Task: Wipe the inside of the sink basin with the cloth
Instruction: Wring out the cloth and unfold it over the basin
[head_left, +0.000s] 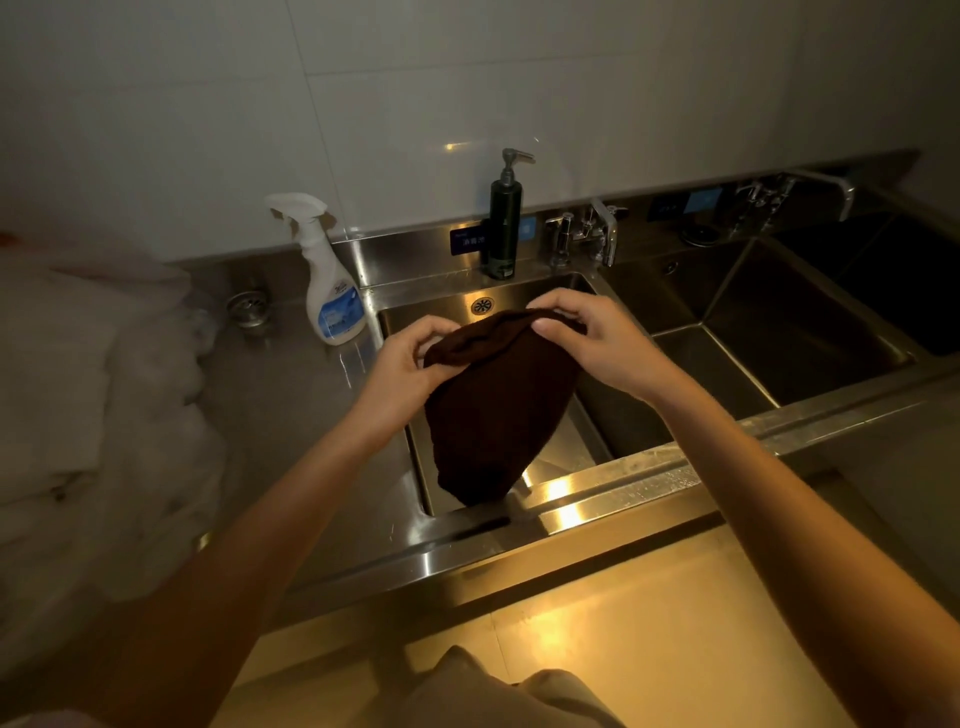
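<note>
Both forearms extended, left hand and right hand pinching, fingers curled

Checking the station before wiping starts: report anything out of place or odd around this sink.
One thing stands out: a loose drain strainer sits on the counter left of the spray bottle, not in a drain. White residue speckles the front rim of the sink basin. Both hands hold the dark cloth above the basin.

Dim, warm light glares off the sink rim; edges blurred, wide-angle warped.
</note>
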